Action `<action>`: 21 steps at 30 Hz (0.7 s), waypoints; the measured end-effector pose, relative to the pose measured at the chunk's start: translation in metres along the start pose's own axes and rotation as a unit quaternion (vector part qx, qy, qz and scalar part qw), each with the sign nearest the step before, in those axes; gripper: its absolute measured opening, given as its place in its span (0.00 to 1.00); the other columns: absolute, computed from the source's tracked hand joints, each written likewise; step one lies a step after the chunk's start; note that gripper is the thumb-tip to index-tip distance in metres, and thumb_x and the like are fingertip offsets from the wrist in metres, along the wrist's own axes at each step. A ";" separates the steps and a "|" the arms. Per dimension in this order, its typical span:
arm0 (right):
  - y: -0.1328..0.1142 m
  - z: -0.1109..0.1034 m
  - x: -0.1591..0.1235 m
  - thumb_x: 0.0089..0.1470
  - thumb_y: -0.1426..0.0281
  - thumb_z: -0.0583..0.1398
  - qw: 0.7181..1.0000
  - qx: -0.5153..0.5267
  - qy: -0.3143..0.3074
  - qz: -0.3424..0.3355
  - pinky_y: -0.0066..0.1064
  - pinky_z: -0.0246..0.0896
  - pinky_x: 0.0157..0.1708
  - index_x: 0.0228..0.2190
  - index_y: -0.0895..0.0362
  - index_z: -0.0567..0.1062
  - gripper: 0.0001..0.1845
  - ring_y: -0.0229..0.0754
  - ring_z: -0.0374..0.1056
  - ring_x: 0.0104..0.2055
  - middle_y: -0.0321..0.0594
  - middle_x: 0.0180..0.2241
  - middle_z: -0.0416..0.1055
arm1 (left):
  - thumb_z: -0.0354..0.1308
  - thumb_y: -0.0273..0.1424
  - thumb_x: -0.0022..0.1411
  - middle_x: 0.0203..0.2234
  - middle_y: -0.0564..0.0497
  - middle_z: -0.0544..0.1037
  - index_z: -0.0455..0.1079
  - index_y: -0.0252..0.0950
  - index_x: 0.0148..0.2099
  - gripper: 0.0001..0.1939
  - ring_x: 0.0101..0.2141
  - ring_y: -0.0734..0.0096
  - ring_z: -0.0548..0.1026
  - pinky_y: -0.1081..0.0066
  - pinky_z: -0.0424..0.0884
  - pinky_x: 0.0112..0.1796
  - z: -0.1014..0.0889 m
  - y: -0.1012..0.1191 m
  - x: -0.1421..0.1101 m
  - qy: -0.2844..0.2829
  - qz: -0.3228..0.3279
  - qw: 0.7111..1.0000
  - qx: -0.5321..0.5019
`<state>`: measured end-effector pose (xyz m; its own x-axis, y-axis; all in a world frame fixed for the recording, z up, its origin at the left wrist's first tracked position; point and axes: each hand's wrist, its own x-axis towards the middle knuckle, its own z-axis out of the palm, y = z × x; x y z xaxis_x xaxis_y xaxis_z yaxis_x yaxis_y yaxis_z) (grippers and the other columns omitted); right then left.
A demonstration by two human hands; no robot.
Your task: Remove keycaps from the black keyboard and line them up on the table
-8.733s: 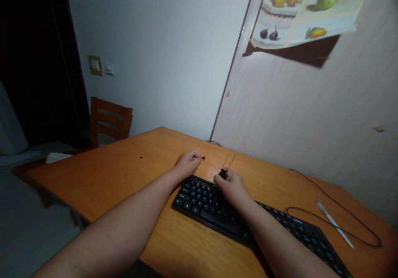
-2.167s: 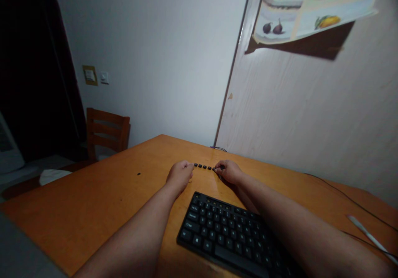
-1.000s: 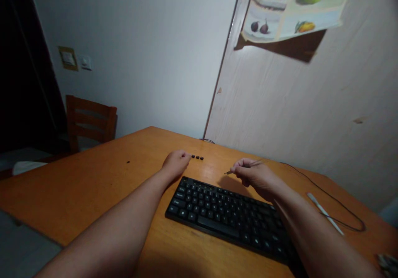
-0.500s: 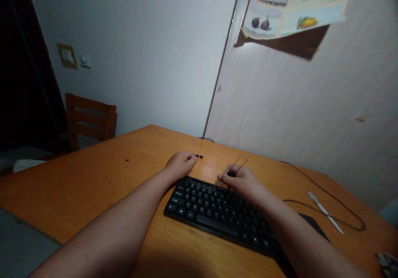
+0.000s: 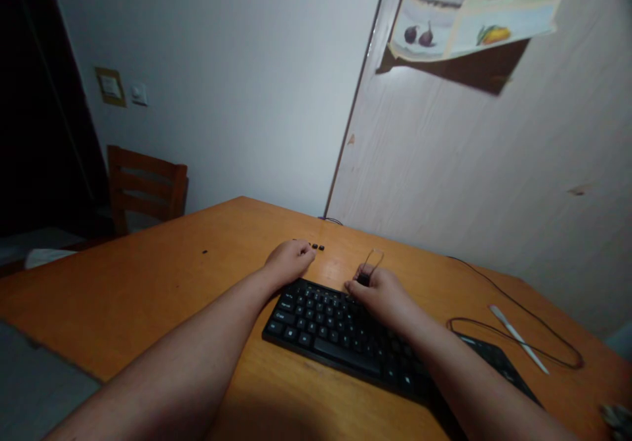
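A black keyboard (image 5: 340, 336) lies at a slant on the wooden table, partly covered by my right forearm. Over its back edge, my right hand (image 5: 378, 293) is closed around a wire keycap puller (image 5: 364, 279); a thin wire loop sticks up above its black middle. My left hand (image 5: 291, 260) rests just behind the keyboard's back left corner with its fingers curled. Whatever those fingers may hold is hidden. Beside their tips sit small black keycaps (image 5: 318, 247), some partly covered by the hand.
A small black piece (image 5: 205, 252) lies on the table (image 5: 148, 296) at left. To the right are a dark cable (image 5: 523, 336), a white pen-like stick (image 5: 518, 339) and a flat black object (image 5: 498, 362). A wooden chair (image 5: 148, 187) stands beyond the left edge.
My right hand has shifted slightly left and down with the puller, whose wire loop now stands more upright. My left hand stays at the same spot by the keycaps. The view has moved slightly.
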<state>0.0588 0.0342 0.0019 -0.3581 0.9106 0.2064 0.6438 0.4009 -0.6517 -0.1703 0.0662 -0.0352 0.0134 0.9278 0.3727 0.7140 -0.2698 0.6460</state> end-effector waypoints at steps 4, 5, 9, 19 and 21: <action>-0.001 0.004 -0.002 0.49 0.68 0.58 1.000 -0.016 0.007 -0.013 0.26 0.52 0.25 0.23 0.56 0.69 0.06 0.36 0.63 0.24 0.34 0.22 0.68 | 0.49 0.39 0.59 0.20 0.53 0.71 0.67 0.35 0.26 0.15 0.24 0.72 0.67 0.74 0.55 0.24 0.000 0.001 0.000 -0.002 -0.007 1.000 -0.001; -0.001 0.005 -0.002 0.49 0.68 0.58 1.000 -0.021 0.007 -0.014 0.26 0.52 0.25 0.23 0.56 0.69 0.06 0.36 0.62 0.24 0.34 0.21 0.68 | 0.49 0.39 0.59 0.20 0.53 0.71 0.67 0.35 0.26 0.15 0.25 0.72 0.67 0.74 0.55 0.24 0.000 0.001 0.000 -0.002 -0.006 1.000 0.000; 0.003 0.009 -0.001 0.49 0.67 0.58 0.999 -0.041 0.011 -0.013 0.26 0.49 0.23 0.22 0.55 0.66 0.08 0.36 0.61 0.23 0.33 0.20 0.66 | 0.49 0.39 0.59 0.21 0.53 0.72 0.67 0.35 0.25 0.15 0.25 0.72 0.67 0.74 0.56 0.24 0.000 0.000 0.000 -0.003 0.003 1.000 0.008; 0.007 0.012 0.003 0.49 0.69 0.57 1.000 0.027 0.001 -0.005 0.26 0.52 0.24 0.22 0.55 0.66 0.06 0.36 0.60 0.23 0.33 0.20 0.65 | 0.50 0.39 0.59 0.20 0.53 0.72 0.68 0.36 0.25 0.15 0.24 0.71 0.67 0.73 0.54 0.24 0.001 0.003 -0.002 -0.006 -0.003 1.000 0.011; 0.006 0.013 0.001 0.49 0.68 0.57 1.000 0.012 0.007 -0.017 0.26 0.51 0.24 0.22 0.55 0.66 0.06 0.36 0.60 0.23 0.33 0.20 0.66 | 0.50 0.39 0.59 0.20 0.53 0.72 0.68 0.35 0.26 0.15 0.24 0.71 0.67 0.73 0.54 0.23 0.001 0.004 -0.003 -0.007 -0.008 1.000 0.010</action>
<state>0.0539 0.0366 -0.0110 -0.3687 0.8983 0.2389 0.6153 0.4285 -0.6616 -0.1672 0.0628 -0.0345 0.0120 0.9355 0.3532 0.7280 -0.2503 0.6383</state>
